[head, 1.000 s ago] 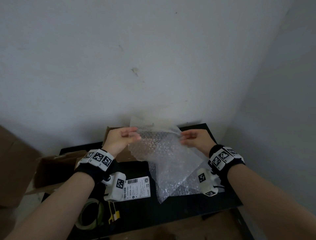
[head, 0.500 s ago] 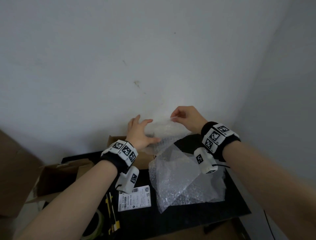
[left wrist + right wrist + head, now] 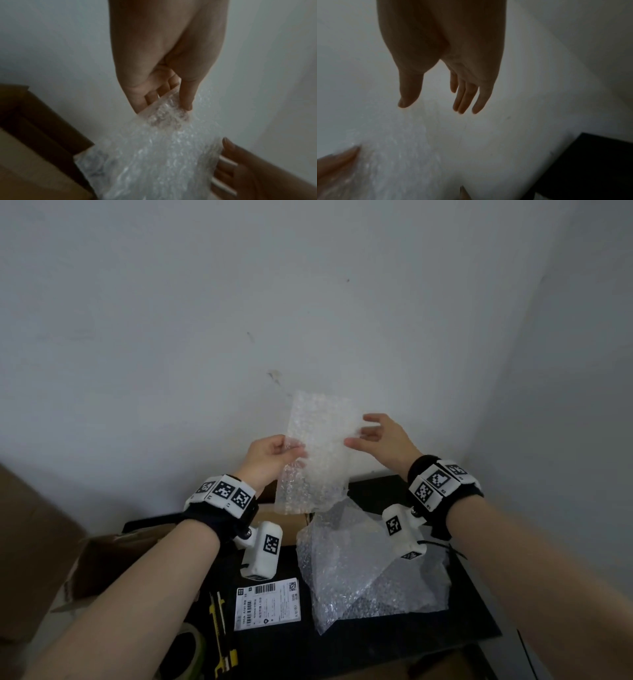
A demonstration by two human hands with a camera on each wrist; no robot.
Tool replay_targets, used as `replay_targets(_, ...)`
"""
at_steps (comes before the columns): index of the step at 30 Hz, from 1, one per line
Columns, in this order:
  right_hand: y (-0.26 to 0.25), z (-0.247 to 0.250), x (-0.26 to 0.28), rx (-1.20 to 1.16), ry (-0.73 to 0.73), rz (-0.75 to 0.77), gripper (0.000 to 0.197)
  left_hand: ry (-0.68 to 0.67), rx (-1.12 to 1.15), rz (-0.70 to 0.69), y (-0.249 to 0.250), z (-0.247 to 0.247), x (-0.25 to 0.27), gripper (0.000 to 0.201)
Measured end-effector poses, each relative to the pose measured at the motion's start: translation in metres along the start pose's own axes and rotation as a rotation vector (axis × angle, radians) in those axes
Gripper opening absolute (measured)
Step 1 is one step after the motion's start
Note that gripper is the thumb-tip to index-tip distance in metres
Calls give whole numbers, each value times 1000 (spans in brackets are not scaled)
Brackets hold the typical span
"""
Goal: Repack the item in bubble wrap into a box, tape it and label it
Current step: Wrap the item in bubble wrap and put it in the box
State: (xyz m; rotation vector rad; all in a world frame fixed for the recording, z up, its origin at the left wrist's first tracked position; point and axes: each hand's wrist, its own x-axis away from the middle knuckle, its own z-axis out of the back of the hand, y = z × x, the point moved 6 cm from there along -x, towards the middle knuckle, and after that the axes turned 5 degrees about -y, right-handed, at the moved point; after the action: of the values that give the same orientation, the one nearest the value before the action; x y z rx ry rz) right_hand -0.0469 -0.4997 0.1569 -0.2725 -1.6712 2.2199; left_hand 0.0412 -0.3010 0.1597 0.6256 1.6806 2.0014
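A small sheet of clear bubble wrap (image 3: 318,446) is held upright in front of the wall, above the table. My left hand (image 3: 274,453) pinches its left edge between thumb and fingers, seen close up in the left wrist view (image 3: 171,104). My right hand (image 3: 368,434) is at the sheet's right edge with its fingers straight and spread (image 3: 433,106); the thumb touches the sheet and nothing is gripped. A larger crumpled bubble wrap sheet (image 3: 370,570) lies on the black table (image 3: 445,628). No wrapped item shows.
A white shipping label (image 3: 267,604) lies left of the large sheet, with a yellow utility knife (image 3: 222,635) and a tape roll (image 3: 188,648) beside it. An open cardboard box (image 3: 102,559) stands at the left. Another box (image 3: 284,522) sits behind my left wrist.
The small sheet has been turned upright and raised. My left hand went from lying flat on it to pinching its left edge. My right hand let go of its top and opened.
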Motion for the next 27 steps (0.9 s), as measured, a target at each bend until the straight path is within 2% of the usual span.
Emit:
replay_targets(3, 22, -23, 4, -173, -127, -119, 54, 15, 153, 49, -5, 4, 3, 8)
replay_targets(8, 28, -42, 11, -346, -170, -98, 26, -3, 177, 95, -14, 7, 9, 12)
replay_targets(14, 33, -45, 10, -388, -233, -87, 21, -28, 142, 211, -36, 17, 16, 18)
replay_targets(18, 39, -53, 5, -400, -243, -81, 9, -34, 218, 183, -40, 23, 23, 24)
replay_targets(21, 42, -59, 2, -402, -230, -105, 8, -26, 231, 197, -46, 29, 28, 19)
replay_targets(24, 39, -66, 1, -257, -273, -91, 27, -33, 187, 241, -50, 38, 33, 23)
replay_targets(26, 36, -72, -1, -204, -287, -86, 28, -53, 181, 259, -51, 43, 32, 29)
replay_targets(27, 36, -75, -3, -209, -289, -107, 26, -58, 174, 267, -52, 45, 32, 24)
